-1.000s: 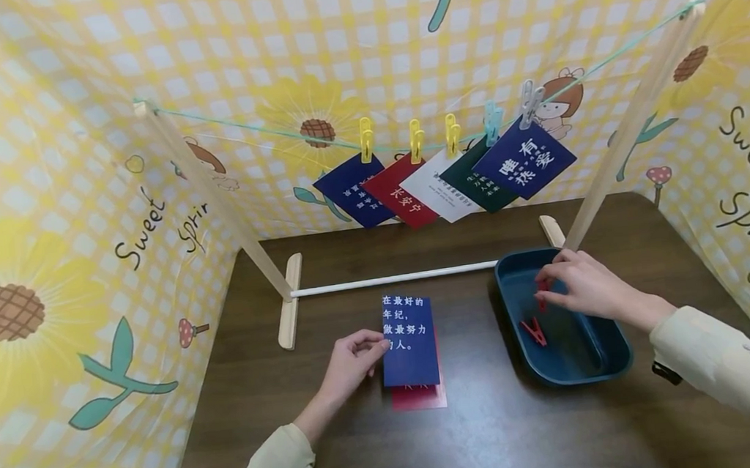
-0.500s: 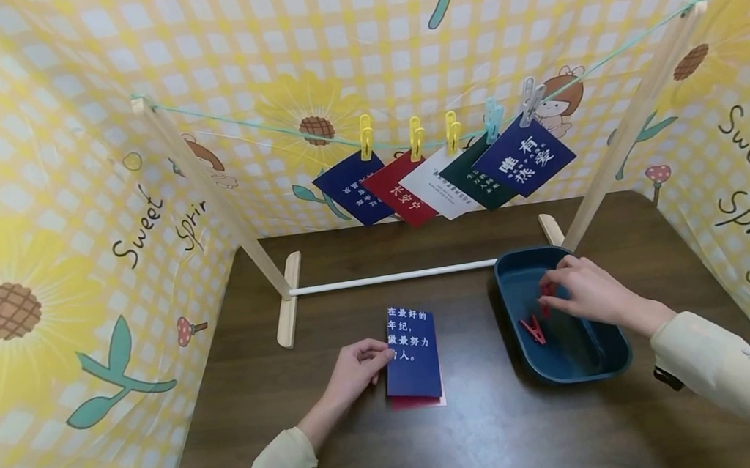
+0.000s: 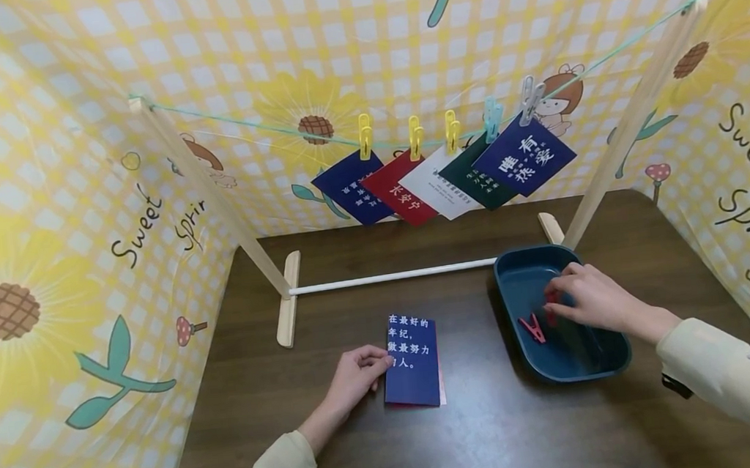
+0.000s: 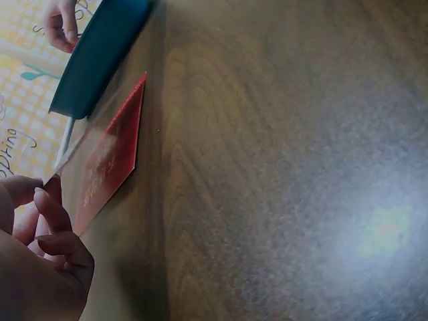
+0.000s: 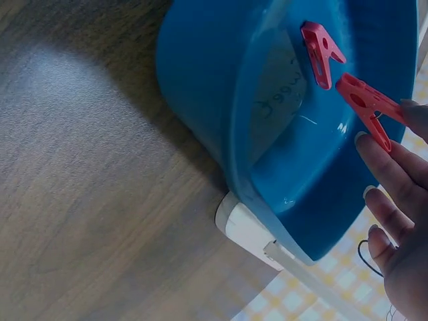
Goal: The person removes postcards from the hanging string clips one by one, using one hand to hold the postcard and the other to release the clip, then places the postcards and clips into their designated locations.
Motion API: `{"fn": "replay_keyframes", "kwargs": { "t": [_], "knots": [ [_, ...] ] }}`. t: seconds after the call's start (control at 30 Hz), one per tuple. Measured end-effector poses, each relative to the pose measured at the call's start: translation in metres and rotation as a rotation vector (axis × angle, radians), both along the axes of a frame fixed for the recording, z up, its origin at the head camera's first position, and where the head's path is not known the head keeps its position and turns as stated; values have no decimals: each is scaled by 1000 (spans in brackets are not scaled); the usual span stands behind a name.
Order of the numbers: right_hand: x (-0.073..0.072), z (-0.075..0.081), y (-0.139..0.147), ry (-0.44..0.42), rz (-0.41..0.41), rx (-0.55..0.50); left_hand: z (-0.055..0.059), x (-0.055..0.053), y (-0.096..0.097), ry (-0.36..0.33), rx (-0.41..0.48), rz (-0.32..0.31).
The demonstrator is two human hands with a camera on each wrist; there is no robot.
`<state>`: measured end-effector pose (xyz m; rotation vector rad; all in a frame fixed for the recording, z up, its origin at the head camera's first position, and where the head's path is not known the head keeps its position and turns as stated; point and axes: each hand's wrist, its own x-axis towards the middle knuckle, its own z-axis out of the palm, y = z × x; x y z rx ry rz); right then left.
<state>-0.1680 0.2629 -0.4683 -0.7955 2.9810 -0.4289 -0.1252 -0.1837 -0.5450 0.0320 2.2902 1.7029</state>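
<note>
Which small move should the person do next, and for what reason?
Probably lift the held red clip clear of the blue tub: the right hand pinches it, the left hand holds the lower blue card, and the hanging cards are each clipped up, so this one likely needs clipping too.
</note>
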Motion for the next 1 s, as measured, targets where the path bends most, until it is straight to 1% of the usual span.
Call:
{"fn": "replay_keyframes", "kwargs": {
  "t": [0.07,0.17,0.23,0.33,0.47,0.6,0.77,1.0],
  "knots": [
    [0,-1,1,4,2,6,-2,1,0,6,-6,11],
    [1,-2,2,0,0,13,-4,2,0,16,-44,24],
    [1,-2,2,-4,-2,12,-6,2,0,22,-87,38],
    [2,-3,2,-10,-11,11,-6,3,-1,59,-178,47],
    [3,-4,3,-26,-15,13,-4,5,0,127,-280,29],
    [4,-5,3,-33,-16,12,-1,6,0,150,-346,9],
    [5,-6,4,-28,-15,11,2,8,0,152,-385,4],
    [5,-9,5,-22,6,9,-2,8,0,165,-420,-6]
  ]
}}
